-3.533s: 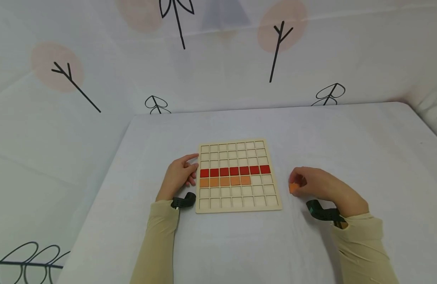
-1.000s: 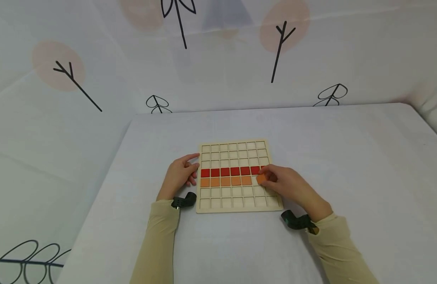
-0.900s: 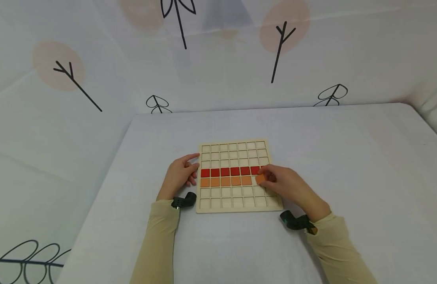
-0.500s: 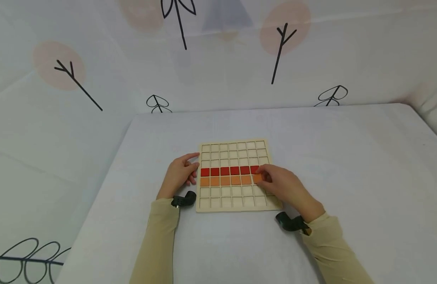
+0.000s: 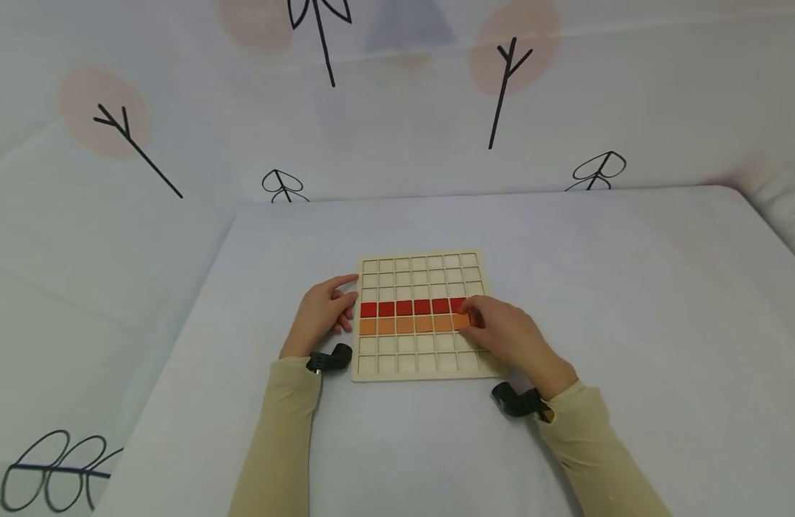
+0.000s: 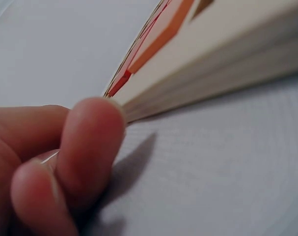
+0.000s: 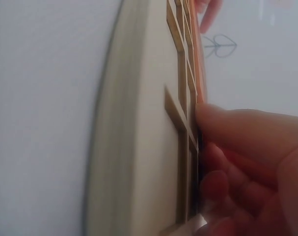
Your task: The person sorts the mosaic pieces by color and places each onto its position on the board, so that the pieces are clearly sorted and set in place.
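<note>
A pale wooden grid board (image 5: 406,367) lies flat on the white table, with square recesses. Red tiles (image 5: 404,308) form one row, and orange tiles (image 5: 405,325) sit in the row just nearer. My right hand (image 5: 508,334) pinches an orange tile (image 5: 460,321) between thumb and fingers, at the recess right of the other orange ones; the hand covers the right ends of both rows. At the board's left edge, my left hand (image 5: 319,310) touches the rim with index finger and thumb. Its fingertip (image 6: 92,132) is against the corner of the board in the left wrist view.
The white tabletop (image 5: 630,287) spreads around the board on every side. Behind and to the left hangs a white cloth backdrop (image 5: 397,129) printed with plants. A dark camera mount (image 5: 516,400) is strapped at the right wrist, another mount (image 5: 332,357) at the left.
My right hand has carried an orange tile from the table right of the board leftward onto it, then down toward the recess beside the other orange tiles. The left hand keeps its place on the edge.
</note>
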Demonstrator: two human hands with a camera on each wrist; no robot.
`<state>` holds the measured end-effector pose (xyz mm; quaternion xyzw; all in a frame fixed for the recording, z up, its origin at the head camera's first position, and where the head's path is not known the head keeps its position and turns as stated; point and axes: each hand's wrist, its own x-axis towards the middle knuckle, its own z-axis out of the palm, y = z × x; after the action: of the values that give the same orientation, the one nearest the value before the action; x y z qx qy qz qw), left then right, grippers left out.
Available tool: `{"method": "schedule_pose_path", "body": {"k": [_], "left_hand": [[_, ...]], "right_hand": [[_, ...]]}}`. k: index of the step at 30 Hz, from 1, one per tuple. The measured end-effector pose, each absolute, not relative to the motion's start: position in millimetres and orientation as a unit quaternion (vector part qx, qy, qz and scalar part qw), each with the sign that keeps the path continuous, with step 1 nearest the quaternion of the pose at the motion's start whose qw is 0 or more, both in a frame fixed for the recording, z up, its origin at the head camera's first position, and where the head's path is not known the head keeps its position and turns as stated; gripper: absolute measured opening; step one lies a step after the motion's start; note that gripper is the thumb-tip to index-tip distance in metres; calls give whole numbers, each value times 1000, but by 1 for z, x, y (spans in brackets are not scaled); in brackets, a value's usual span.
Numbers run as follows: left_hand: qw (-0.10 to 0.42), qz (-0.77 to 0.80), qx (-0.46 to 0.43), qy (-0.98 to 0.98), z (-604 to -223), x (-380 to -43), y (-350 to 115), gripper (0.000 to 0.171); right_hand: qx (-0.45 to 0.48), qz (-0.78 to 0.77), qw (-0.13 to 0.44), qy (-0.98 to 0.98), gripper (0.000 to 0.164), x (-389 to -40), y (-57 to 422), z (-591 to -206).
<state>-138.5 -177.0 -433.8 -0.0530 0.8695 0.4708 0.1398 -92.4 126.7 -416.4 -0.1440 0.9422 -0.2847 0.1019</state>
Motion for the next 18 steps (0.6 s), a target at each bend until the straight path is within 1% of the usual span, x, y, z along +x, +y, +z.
{"method": "schedule_pose_path", "body": {"k": [12, 15, 18], "left_hand": [[148, 478, -51, 864, -437, -141, -176, 40], [149, 479, -56, 863, -440, -140, -177, 40], [151, 480, -55, 863, -442, -141, -176, 40]], "right_hand": [[-148, -281, 99, 943, 25, -92, 128, -418], [-155, -287, 109, 939, 26, -93, 130, -418], [-154, -296, 137, 933, 28, -95, 138, -416]]}}
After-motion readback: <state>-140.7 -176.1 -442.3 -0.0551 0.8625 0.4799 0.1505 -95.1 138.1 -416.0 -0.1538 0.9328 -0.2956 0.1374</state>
